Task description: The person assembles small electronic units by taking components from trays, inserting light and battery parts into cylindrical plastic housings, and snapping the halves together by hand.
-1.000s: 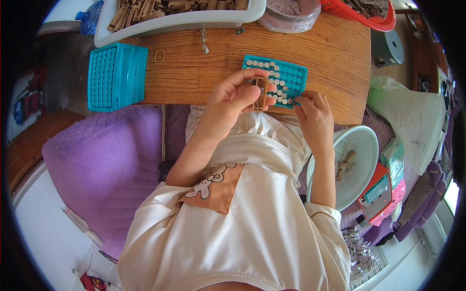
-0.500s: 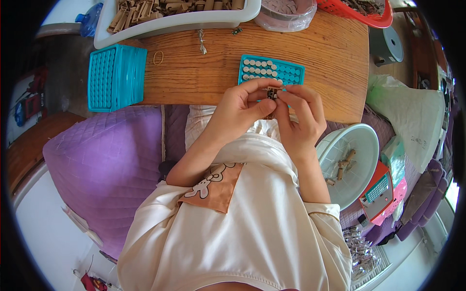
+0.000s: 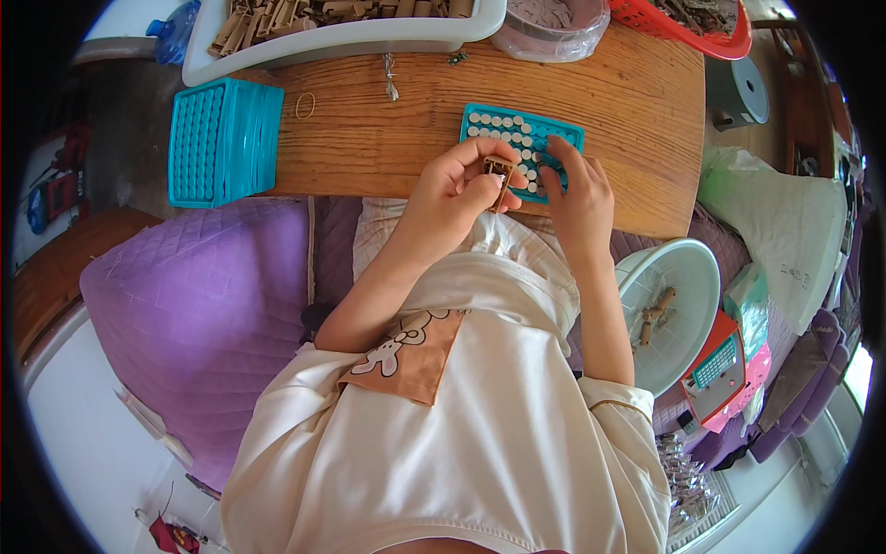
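Observation:
My left hand (image 3: 457,185) pinches a small brown wooden piece (image 3: 497,170) between thumb and fingers, just in front of a teal tray (image 3: 482,116) filled with rows of small white round pieces. My right hand (image 3: 574,189) lies over the tray's near right part, fingers spread on the white pieces; whether it holds one I cannot tell. The tray rests near the front edge of a wooden table (image 3: 388,138).
A stack of teal trays (image 3: 221,140) stands at the table's left. A white bin (image 3: 351,32) of brown wooden pieces, a plastic-covered bowl (image 3: 554,23) and a red basket (image 3: 688,23) line the far side. A rubber band (image 3: 305,105) lies nearby. A white bowl (image 3: 669,314) sits at my right, a purple cushion (image 3: 194,314) at my left.
Half a second ago both hands met around the small piece in front of the tray. Now my right hand has moved away onto the tray and my left hand alone holds the piece.

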Demonstrator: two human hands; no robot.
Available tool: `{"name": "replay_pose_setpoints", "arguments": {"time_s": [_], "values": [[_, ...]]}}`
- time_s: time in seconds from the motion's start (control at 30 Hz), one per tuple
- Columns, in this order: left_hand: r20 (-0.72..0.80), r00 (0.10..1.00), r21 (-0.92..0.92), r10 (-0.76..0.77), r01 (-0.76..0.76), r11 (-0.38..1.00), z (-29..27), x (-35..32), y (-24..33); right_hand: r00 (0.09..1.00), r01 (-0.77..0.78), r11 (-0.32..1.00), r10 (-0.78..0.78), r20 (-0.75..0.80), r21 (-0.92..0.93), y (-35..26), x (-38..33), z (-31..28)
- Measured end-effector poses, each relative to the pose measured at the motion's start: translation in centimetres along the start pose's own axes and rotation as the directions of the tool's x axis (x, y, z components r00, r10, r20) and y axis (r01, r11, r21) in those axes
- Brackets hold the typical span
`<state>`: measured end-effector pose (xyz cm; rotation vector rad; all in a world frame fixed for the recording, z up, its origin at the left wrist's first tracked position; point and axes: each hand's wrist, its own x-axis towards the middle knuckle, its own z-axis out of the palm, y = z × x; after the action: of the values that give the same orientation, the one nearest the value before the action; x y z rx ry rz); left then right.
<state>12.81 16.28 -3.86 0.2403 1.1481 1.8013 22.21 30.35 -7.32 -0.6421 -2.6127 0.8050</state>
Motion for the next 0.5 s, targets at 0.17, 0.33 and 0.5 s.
{"name": "replay_pose_setpoints", "arguments": {"time_s": [0.17, 0.33, 0.5], "values": [[0.004, 1.0, 0.003, 0.0, 0.0, 1.0, 0.0, -0.2, 0.0, 0.999, 0.017, 0.998, -0.019, 0.028, 0.058, -0.4, 0.3, 0.0], [0.033, 0.999, -0.012, -0.026, 0.027, 1.0, 0.3, -0.3, 0.1, 0.925, 0.168, 0.948, -0.056, -0.377, 0.271, -3.5, -0.7, -1.1], [0.083, 0.996, 0.058, -0.027, 0.022, 0.998, 0.7, -0.5, -0.1, 0.87, 0.387, 0.901, -0.287, -0.4, 0.196, -4.6, -0.6, -1.2]]}}
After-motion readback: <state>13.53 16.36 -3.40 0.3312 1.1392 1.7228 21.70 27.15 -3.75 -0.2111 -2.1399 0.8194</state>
